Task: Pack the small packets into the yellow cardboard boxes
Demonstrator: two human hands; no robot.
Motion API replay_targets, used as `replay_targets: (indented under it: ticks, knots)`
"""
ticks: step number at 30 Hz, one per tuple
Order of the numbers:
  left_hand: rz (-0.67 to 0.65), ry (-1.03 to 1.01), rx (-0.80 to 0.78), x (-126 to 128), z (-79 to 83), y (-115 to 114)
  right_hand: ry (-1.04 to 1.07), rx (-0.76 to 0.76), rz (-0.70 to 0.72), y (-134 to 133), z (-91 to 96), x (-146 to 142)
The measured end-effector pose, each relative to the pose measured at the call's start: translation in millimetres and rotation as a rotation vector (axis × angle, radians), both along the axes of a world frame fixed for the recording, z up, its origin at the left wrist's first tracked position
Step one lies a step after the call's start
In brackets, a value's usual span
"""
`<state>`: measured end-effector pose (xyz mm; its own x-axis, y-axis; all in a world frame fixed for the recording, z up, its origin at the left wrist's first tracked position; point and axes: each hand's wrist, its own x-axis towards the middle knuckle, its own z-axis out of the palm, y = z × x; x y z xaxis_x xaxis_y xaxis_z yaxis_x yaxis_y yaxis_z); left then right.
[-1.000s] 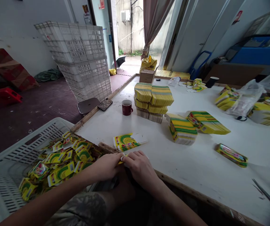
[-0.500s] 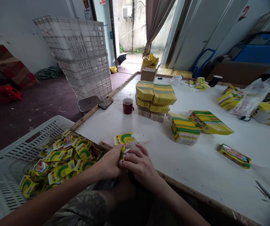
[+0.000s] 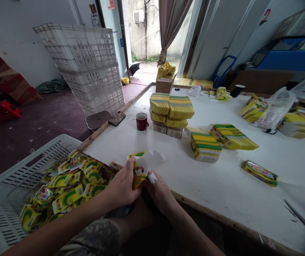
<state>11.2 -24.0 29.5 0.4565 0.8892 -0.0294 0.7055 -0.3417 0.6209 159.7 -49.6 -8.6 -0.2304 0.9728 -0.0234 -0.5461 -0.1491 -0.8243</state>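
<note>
Over the table's near edge, my left hand is closed around a small yellow cardboard box, with its thumb on top. White flaps and part of the box's inside face up. My right hand pinches at the right end of the same box, where a bit of white card shows by the fingers. My right fingertips are partly hidden. Just beyond both hands, flat yellow-green and white card blanks lie on the white table. Left of my left hand, many yellow-green boxes fill a white plastic basket.
Stacked flat cartons and two leaning bundles stand ahead. A maroon mug and a phone sit nearby. At right lie a filled carton and scissors. Tall crates rise at the back left.
My right hand has drawn down and right from over the box into a pinch at its end. More of the box's opening and white flaps shows. The view has shifted slightly.
</note>
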Motion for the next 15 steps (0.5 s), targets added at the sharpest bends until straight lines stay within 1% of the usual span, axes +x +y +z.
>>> replay_targets:
  ticks: [2,5,8,10,13,15]
  knots:
    - [-0.004,0.002,0.012,-0.7,-2.4,-1.2,0.068,-0.087,-0.035,-1.1,9.0,-5.0]
    - [0.033,0.003,0.020,0.2,-1.2,-1.8,0.137,-0.173,-0.075,-1.7,20.0,-9.7]
    - [0.076,-0.010,-0.015,1.1,4.2,-1.1,0.207,-0.220,-0.069,-0.2,22.8,-9.6]
    - [0.051,-0.101,-0.096,-0.5,8.4,1.1,0.213,-0.238,-0.072,1.8,20.0,-5.8]
    - [-0.046,-0.324,-0.274,-6.3,13.0,8.0,0.171,-0.224,-0.048,4.8,12.9,4.6]
    - [-0.069,-0.446,-0.406,-10.6,13.4,13.5,0.129,-0.208,-0.031,6.2,8.5,11.8]
